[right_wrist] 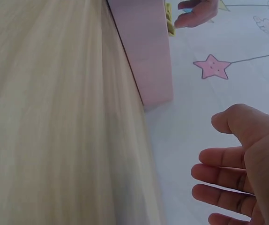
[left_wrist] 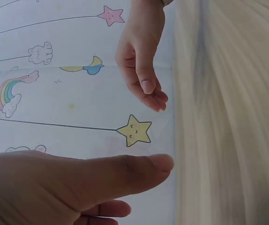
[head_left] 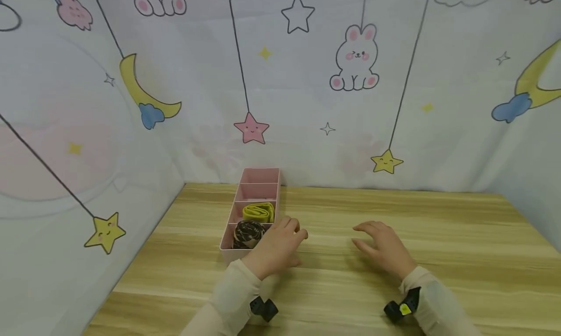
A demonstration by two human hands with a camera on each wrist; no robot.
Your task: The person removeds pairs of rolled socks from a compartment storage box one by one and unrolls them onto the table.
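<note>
A long pink box (head_left: 227, 246) with several compartments in a row stands on the table. Its front compartment holds a dark patterned roll of cloth (head_left: 249, 234), and the one behind it a yellow folded cloth (head_left: 258, 212). My left hand (head_left: 280, 241) hovers by the box's front right corner, overlapping part of the dark roll in the head view. Its fingers are loosely bent, with nothing in them. Farther right, my right hand (head_left: 385, 246) is held over the table, fingers relaxed and apart from the thumb, also holding nothing; the right wrist view shows its spread fingers (right_wrist: 223, 176).
The wood-grain table (head_left: 438, 238) reaches back to a white cloth backdrop (head_left: 307, 83) printed with stars, moons and bunnies. More of this cloth rises along the left and right sides. The two rear compartments of the box show bare pink walls.
</note>
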